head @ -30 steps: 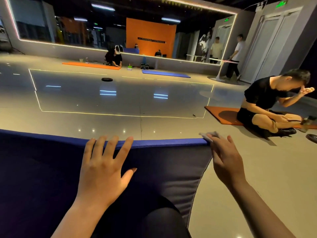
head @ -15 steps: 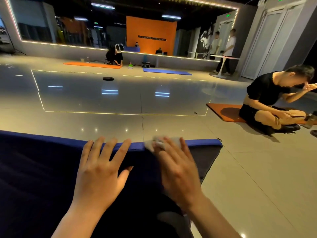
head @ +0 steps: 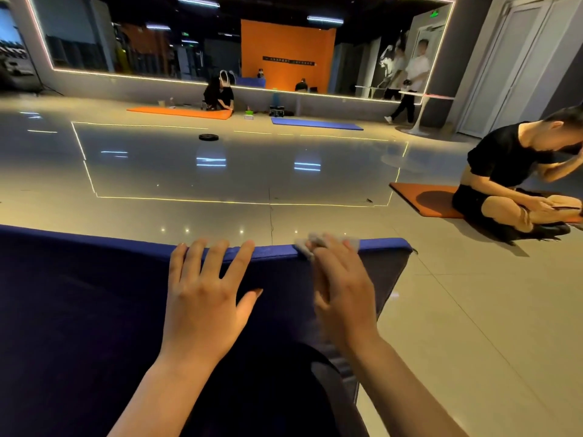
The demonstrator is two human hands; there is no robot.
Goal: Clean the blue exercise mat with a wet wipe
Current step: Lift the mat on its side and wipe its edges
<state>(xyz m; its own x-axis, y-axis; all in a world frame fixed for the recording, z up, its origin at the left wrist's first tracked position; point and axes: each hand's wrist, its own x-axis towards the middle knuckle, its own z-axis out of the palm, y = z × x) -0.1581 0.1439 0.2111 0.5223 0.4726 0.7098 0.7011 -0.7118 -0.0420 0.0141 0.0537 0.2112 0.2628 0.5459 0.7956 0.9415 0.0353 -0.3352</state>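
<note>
The blue exercise mat point(head: 79, 294) is raised in front of me, its top edge running across the frame. My left hand point(head: 205, 298) lies flat against the mat with straight fingers hooked over the top edge. My right hand point(head: 344, 294) presses a white wet wipe point(head: 307, 246) onto the top edge, just right of the left hand and short of the mat's right corner. Its fingers lie over the wipe, which shows only at the fingertips. The right hand is slightly blurred.
A person in black sits on an orange mat point(head: 422, 200) at the right. Farther back lie another orange mat point(head: 179, 112), a blue mat point(head: 315, 123) and a dark disc point(head: 208, 137) on the glossy floor. People stand near a mirror wall and a small white table point(head: 422, 99).
My right hand slid the wipe from the mat's right corner leftward along the top edge, then back a little to the right. The left hand stayed put.
</note>
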